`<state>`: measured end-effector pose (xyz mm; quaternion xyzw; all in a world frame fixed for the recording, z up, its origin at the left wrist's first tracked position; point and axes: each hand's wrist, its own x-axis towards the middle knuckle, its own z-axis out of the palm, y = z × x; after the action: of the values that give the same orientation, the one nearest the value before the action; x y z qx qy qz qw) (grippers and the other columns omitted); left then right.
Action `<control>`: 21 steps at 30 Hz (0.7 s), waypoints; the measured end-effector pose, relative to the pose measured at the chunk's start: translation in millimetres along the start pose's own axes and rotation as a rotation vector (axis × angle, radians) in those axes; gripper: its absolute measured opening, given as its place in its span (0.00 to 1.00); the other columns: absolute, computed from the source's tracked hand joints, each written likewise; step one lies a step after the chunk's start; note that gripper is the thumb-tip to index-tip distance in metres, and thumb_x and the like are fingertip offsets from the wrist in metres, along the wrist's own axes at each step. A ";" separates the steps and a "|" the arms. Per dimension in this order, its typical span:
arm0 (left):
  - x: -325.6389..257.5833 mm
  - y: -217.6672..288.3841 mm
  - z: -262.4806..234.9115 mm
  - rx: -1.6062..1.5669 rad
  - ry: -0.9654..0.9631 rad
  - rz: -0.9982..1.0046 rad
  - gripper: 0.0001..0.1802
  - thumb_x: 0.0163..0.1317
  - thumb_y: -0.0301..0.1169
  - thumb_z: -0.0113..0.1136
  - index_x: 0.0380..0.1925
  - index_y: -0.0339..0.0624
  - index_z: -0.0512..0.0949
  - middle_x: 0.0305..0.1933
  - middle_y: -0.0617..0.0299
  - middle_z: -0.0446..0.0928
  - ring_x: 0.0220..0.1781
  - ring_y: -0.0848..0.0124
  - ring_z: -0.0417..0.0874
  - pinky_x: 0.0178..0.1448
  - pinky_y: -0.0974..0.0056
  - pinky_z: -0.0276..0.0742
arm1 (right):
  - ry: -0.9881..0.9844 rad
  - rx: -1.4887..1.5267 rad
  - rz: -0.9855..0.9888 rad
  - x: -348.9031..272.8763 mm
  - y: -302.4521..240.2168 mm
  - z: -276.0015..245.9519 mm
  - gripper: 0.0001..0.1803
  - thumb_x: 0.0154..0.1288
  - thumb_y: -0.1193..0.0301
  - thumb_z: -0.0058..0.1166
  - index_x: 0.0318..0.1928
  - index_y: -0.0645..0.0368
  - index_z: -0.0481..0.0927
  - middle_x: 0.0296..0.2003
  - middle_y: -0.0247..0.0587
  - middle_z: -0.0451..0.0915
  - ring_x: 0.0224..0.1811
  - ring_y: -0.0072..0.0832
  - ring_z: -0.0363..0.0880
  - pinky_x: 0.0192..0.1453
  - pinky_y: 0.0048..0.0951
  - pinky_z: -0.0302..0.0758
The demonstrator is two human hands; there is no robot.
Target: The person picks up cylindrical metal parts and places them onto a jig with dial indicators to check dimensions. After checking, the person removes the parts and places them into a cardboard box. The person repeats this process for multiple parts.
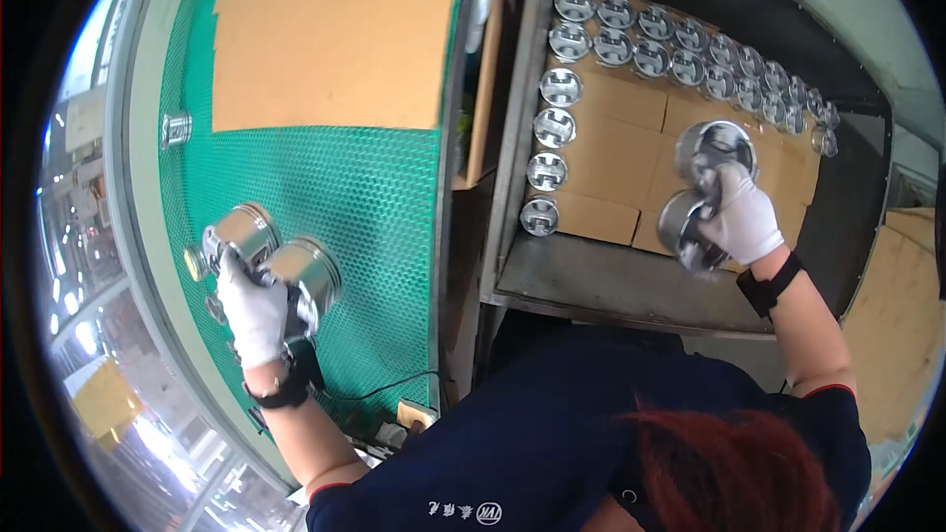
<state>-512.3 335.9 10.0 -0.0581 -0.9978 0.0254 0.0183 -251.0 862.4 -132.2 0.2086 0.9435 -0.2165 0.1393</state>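
Over green-meshed table [384, 207], white-gloved left hand [254, 310] grips two cylindrical silver metal pistons [313, 271], gloved presumably against smudges; white-gloved right hand [741, 217] grips two over brown cardboard [606, 148].

One fisheye camera, worn on the left side of the person's head, looks steeply down, upright and unmirrored. It takes in the left hand [254, 310] over the green tabletop [384, 207] on one side and the right hand [741, 219] over the dark metal bin [581, 281] on the other. The navy shirt [552, 414] spreads across the lower edge. Toward the rim, the window frame [131, 172] bows, and black corners surround the round field.
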 end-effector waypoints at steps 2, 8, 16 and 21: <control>-17.2 59.5 -28.4 -0.411 -0.040 0.064 0.34 0.53 0.20 0.62 0.63 0.27 0.69 0.56 0.44 0.80 0.58 0.53 0.84 0.64 0.53 0.80 | 0.052 -0.048 0.130 0.0 62.5 26.6 0.26 0.53 0.70 0.61 0.54 0.58 0.71 0.47 0.57 0.78 0.42 0.59 0.81 0.43 0.52 0.79; -50.2 263.3 -30.7 -1.022 -0.519 0.063 0.36 0.54 0.32 0.74 0.62 0.34 0.71 0.56 0.50 0.79 0.55 0.57 0.84 0.61 0.57 0.80 | -0.072 -0.017 0.370 -5.1 190.0 75.0 0.29 0.55 0.72 0.63 0.57 0.60 0.69 0.58 0.58 0.73 0.46 0.58 0.82 0.48 0.52 0.81; -55.9 449.9 200.2 -0.144 -0.610 1.051 0.28 0.52 0.29 0.65 0.54 0.31 0.73 0.48 0.41 0.78 0.50 0.44 0.78 0.56 0.46 0.76 | -0.180 0.149 0.410 -1.1 234.6 116.4 0.24 0.56 0.72 0.62 0.53 0.58 0.70 0.55 0.60 0.77 0.46 0.58 0.82 0.49 0.54 0.80; -58.4 492.0 341.5 0.202 -0.691 1.221 0.17 0.58 0.32 0.62 0.48 0.42 0.77 0.46 0.49 0.81 0.49 0.54 0.82 0.50 0.52 0.78 | -0.317 0.211 0.406 35.9 229.5 143.0 0.24 0.57 0.72 0.62 0.54 0.57 0.70 0.53 0.60 0.77 0.45 0.58 0.82 0.49 0.53 0.80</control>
<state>-411.3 800.6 -358.8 -0.5936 -0.7286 0.1403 -0.3115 -153.6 995.7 -349.3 0.3704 0.8210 -0.3112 0.3031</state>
